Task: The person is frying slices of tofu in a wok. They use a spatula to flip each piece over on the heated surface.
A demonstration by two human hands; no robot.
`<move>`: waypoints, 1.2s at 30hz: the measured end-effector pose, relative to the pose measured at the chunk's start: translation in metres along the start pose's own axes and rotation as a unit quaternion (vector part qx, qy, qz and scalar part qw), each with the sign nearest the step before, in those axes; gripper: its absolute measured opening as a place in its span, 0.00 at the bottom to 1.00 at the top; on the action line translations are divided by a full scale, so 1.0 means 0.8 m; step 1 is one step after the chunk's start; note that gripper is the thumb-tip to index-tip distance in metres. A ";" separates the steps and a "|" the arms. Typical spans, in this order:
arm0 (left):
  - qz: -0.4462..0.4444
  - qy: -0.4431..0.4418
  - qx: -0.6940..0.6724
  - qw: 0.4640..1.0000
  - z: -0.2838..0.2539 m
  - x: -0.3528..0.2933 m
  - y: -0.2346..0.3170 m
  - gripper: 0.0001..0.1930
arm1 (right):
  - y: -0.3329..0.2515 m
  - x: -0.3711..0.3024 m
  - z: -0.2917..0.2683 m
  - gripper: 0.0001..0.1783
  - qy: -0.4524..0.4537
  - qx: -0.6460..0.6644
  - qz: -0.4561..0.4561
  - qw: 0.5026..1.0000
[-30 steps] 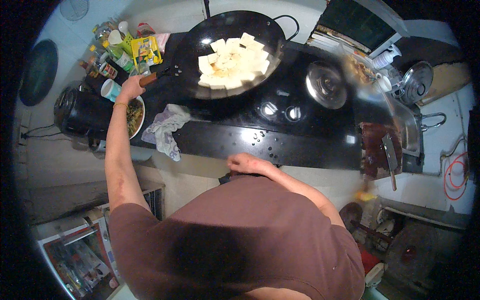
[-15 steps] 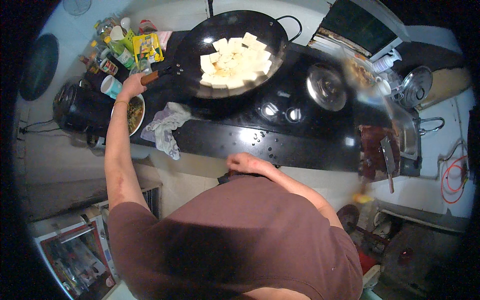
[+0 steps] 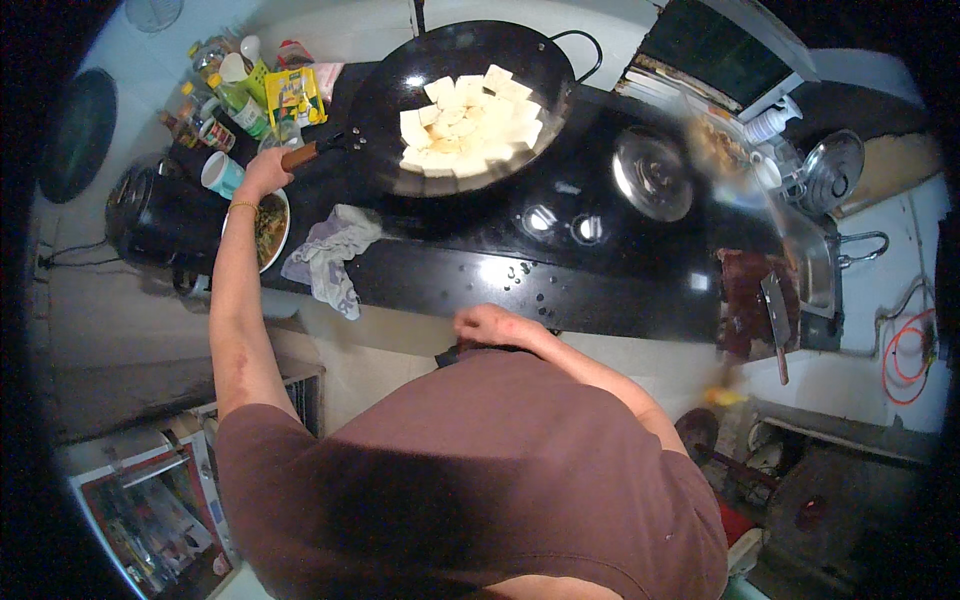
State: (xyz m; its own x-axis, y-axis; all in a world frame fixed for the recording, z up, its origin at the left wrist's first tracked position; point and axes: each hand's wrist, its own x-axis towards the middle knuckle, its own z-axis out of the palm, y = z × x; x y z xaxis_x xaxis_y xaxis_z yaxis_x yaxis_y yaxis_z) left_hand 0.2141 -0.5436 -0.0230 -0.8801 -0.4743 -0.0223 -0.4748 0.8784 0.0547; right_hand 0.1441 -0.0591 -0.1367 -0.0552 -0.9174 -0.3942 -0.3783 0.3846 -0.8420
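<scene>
A large black wok [image 3: 390, 85] sits on the stove at the far middle, holding many pale blocks of tofu [image 3: 468, 118] laid close together. My left hand [image 3: 265, 173] is closed around the wok's wooden handle [image 3: 300, 156]. Just below that hand is a white bowl [image 3: 285, 240] of brownish food, partly covered by my forearm. Close to my waist, at the counter's front edge, my right hand [image 3: 488, 325] is held with fingers curled. Whatever may be inside those fingers is hidden.
A crumpled grey cloth [image 3: 335, 250] lies near the front edge. Bottles [image 3: 240, 105], a yellow packet [image 3: 297, 97] and a paper cup [image 3: 221, 174] crowd the far left. Rightward are a glass lid [image 3: 652, 173], stove knobs [image 3: 541, 220], a cleaver [image 3: 775, 315] on a board, and a sink [image 3: 820, 265].
</scene>
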 end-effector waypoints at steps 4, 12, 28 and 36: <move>-0.018 -0.023 0.001 1.000 -0.004 0.002 0.006 0.25 | 0.000 0.000 -0.001 0.13 0.006 -0.011 -0.007 1.000; -0.022 -0.036 0.011 0.999 -0.010 -0.002 0.014 0.27 | -0.004 -0.003 -0.004 0.12 0.000 -0.005 -0.001 1.000; -0.045 -0.080 0.001 0.996 -0.015 0.000 0.019 0.28 | -0.010 -0.006 -0.007 0.12 0.003 0.007 0.004 1.000; -0.053 -0.064 0.004 0.997 -0.004 0.000 0.009 0.28 | -0.009 -0.004 -0.006 0.12 -0.001 0.008 0.015 1.000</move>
State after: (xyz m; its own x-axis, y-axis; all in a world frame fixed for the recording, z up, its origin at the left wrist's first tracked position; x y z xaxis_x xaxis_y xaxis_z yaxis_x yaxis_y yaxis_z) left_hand 0.2105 -0.5376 -0.0191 -0.8184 -0.5536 -0.1540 -0.5648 0.8243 0.0383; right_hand 0.1426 -0.0597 -0.1275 -0.0645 -0.9051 -0.4203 -0.3620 0.4137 -0.8353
